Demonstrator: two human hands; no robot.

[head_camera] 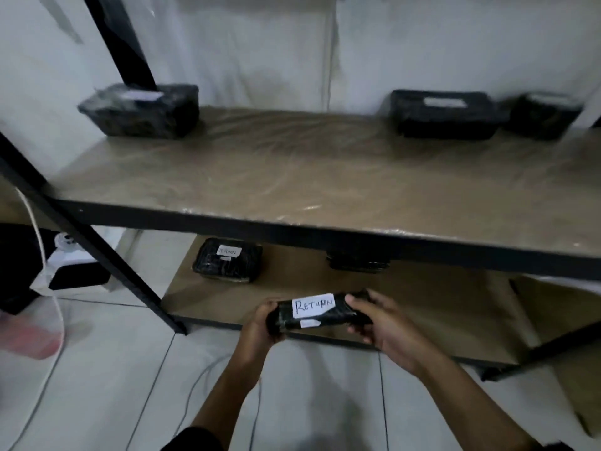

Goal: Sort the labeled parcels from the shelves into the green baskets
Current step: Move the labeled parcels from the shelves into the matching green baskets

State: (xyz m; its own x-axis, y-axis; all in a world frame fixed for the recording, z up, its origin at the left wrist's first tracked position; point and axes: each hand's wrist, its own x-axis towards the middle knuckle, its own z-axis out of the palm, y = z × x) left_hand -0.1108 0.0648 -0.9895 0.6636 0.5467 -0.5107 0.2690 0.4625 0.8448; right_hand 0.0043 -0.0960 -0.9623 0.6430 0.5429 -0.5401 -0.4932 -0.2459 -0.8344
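Two hands share one parcel, and the risks run from left to right:

- Parcel at the far left of the upper shelf (292,164), a black wrapped parcel (140,112): its label is blurred here, so it could be misread and sorted into the wrong basket.
- White cable (39,242) hanging at the left, and thin wires on the floor (97,369): I judge a foot could catch them when the person turns away with the load.
- Parcel on the lower shelf (439,307), marked RETURN (227,260): it sits under the upper board, where a quick reach might knock a wrist on the edge.
- Left hand (263,323): its fingers curl round the left end of the held parcel (317,312).
- The held parcel, labelled RETURN, hangs in the air just over the front edge of the lower shelf; its glossy wrap looks slippery, so loosening one side might let it drop.
- Right hand (380,320): it clasps the right end, thumb on top.
- No green basket shows, so the wrong one could be picked.
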